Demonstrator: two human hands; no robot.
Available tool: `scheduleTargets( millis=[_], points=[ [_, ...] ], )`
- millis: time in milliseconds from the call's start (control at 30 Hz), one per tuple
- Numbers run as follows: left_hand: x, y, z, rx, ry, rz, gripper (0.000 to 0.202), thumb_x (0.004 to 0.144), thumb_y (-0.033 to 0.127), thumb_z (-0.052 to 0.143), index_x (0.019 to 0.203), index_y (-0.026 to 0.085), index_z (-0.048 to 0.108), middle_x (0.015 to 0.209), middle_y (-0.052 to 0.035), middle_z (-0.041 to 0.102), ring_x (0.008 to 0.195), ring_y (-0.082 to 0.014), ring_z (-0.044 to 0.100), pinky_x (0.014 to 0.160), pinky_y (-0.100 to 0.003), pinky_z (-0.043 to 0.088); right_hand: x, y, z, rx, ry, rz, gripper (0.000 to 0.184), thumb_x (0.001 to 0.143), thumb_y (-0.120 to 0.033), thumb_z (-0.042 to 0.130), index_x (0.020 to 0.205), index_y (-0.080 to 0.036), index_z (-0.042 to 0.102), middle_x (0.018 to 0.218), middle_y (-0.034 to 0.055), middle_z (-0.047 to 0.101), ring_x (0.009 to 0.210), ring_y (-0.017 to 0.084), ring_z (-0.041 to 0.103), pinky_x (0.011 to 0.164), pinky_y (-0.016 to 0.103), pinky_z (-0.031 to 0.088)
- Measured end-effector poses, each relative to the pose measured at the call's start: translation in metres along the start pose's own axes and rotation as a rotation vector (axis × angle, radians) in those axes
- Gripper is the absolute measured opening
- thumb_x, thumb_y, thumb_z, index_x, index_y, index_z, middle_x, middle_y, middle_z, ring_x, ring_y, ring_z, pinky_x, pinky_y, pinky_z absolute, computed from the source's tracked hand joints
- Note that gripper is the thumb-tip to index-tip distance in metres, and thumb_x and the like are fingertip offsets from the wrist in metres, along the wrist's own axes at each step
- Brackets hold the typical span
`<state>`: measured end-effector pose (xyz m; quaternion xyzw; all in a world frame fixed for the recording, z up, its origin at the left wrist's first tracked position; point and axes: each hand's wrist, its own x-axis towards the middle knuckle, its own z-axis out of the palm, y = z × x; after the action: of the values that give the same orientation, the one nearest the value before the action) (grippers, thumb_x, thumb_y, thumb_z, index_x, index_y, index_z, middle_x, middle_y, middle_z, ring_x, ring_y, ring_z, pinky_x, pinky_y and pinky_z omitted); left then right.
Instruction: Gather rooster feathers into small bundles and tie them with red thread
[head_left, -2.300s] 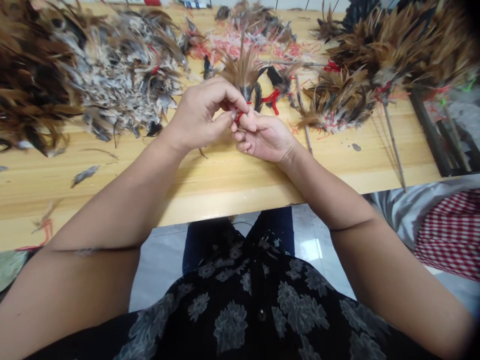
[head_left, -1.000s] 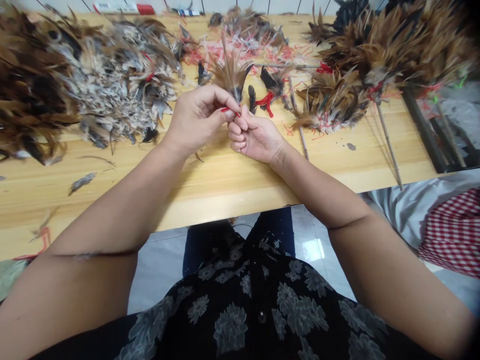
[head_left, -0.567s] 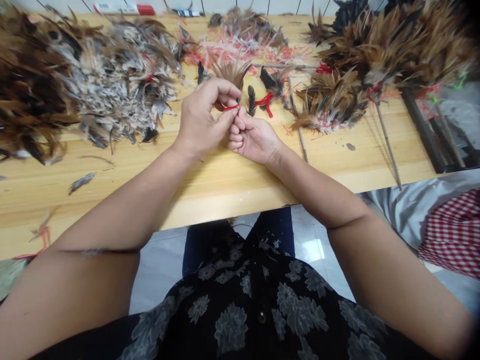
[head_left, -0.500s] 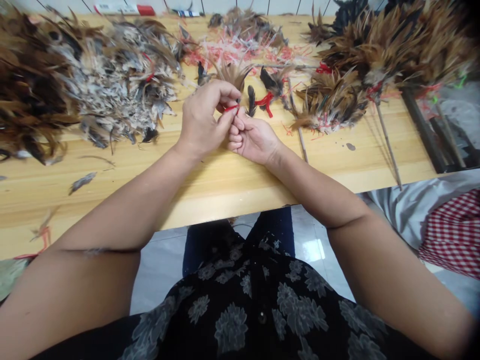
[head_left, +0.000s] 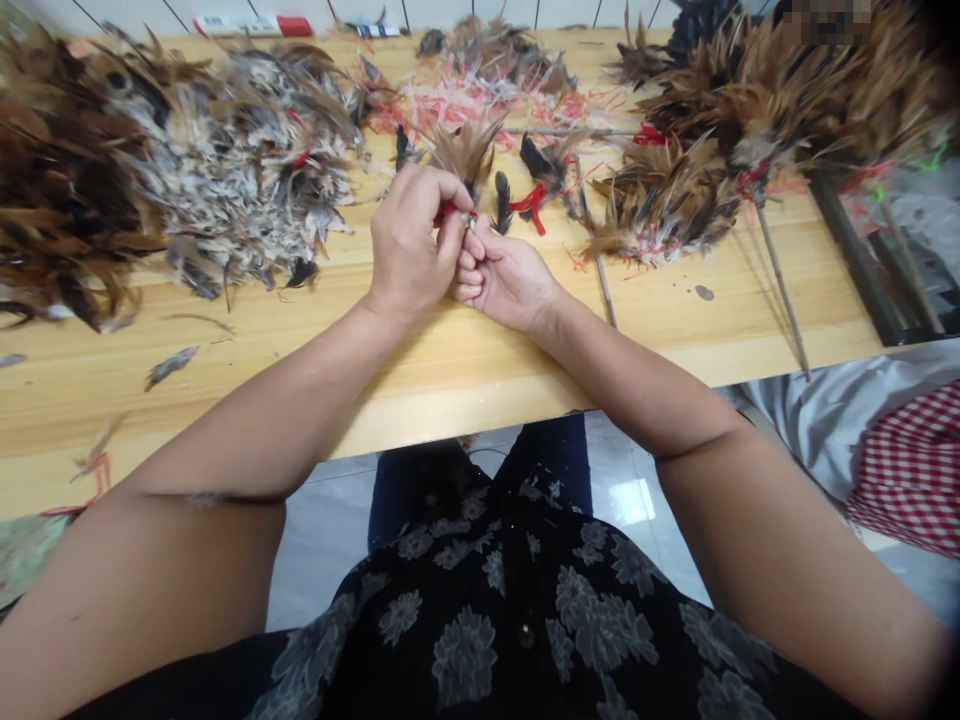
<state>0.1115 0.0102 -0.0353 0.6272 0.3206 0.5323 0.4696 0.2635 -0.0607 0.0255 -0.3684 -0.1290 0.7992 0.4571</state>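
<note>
Left fingers [head_left: 448,188] pinch red strip [head_left: 449,210]; right fingers [head_left: 470,277] apparently grip feather bunch [head_left: 466,158] by its base: keep tension even.

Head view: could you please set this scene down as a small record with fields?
Left hand: pinching a red strip
Right hand: curled, meeting the left; its grip is hidden
Beyond the hands: brown feather bunch, base hidden
Surface: wood-grained table
Picture left: feather piles
Picture right: feather duster, stick toward near edge
</note>
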Motion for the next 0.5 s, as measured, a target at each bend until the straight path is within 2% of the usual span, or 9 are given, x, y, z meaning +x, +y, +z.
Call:
scheduleTargets(
  millis=[167, 267, 367, 500],
  points=[
    [-0.002, -0.003, -0.003, -0.038, -0.027, -0.037, 0.044, 0.103, 0.026, 0.114, 0.099, 0.034, 0.072, 0.106, -0.0055, 0.084, 0.164, -0.0371, 0.071, 0.133, -0.045, 0.062, 0.000, 0.000, 0.000, 0.015, 0.007, 0.009, 0.061, 0.142, -0.036, 0.035, 0.082, -0.024, 0.036, 0.071, -0.0080, 0.040, 0.056, 0.006, 0.033, 0.057, 0.016, 0.028],
    [-0.002, -0.004, -0.003, -0.056, -0.051, -0.036, 0.046, 0.098, 0.038, 0.121, 0.100, 0.034, 0.075, 0.112, -0.0057, 0.086, 0.164, -0.0401, 0.072, 0.135, -0.049, 0.062, 0.002, 0.000, -0.001, 0.027, 0.005, 0.007, 0.060, 0.142, -0.037, 0.035, 0.083, -0.024, 0.035, 0.071, -0.0080, 0.040, 0.056, 0.006, 0.033, 0.057, 0.017, 0.028],
    [-0.003, -0.007, 0.000, -0.069, -0.032, -0.023, 0.046, 0.094, 0.047, 0.124, 0.100, 0.035, 0.080, 0.108, -0.0048, 0.086, 0.158, -0.0419, 0.076, 0.132, -0.054, 0.064, 0.001, -0.001, -0.001, 0.035, 0.006, 0.008, 0.060, 0.142, -0.039, 0.036, 0.084, -0.025, 0.035, 0.072, -0.0082, 0.040, 0.056, 0.006, 0.032, 0.056, 0.017, 0.028],
    [-0.003, -0.013, 0.002, -0.087, -0.005, -0.016, 0.042, 0.098, 0.056, 0.120, 0.101, 0.037, 0.083, 0.101, -0.0034, 0.085, 0.143, -0.0409, 0.083, 0.120, -0.056, 0.066, -0.003, -0.003, 0.002, 0.055, 0.022, 0.018, 0.062, 0.143, -0.046, 0.028, 0.085, -0.025, 0.035, 0.072, -0.0085, 0.040, 0.055, 0.006, 0.031, 0.054, 0.016, 0.028]
  ],
)
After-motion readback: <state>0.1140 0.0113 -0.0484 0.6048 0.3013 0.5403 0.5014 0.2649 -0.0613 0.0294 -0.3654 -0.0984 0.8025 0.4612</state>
